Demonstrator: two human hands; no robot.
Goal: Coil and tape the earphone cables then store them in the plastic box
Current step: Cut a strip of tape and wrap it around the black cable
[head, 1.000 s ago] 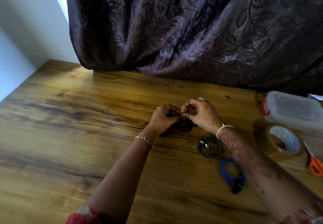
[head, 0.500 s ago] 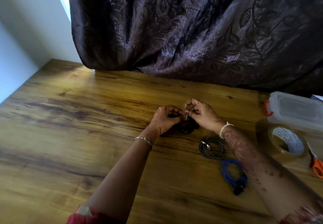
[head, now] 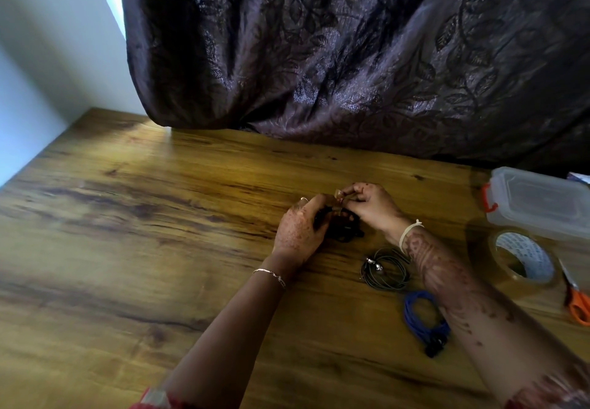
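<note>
My left hand (head: pixel 298 230) grips a coiled black earphone cable (head: pixel 344 233) just above the wooden table (head: pixel 127 249). My right hand (head: pixel 372 204) pinches a small brown strip of tape (head: pixel 339 194) at the top of that coil. A grey coiled earphone cable (head: pixel 384 269) lies on the table beside my right wrist. A blue coiled cable (head: pixel 421 316) with a black end lies nearer to me, partly hidden by my right forearm. The clear plastic box (head: pixel 539 204) with an orange latch stands shut at the right.
A roll of brown packing tape (head: pixel 523 260) lies in front of the box. Orange-handled scissors (head: pixel 578 303) lie at the right edge. A dark patterned curtain (head: pixel 351 57) hangs over the table's far edge. A pale wall is at the left.
Both hands have stayed together on the black coil. My right hand's fingers have shifted the tape strip slightly against the coil.
</note>
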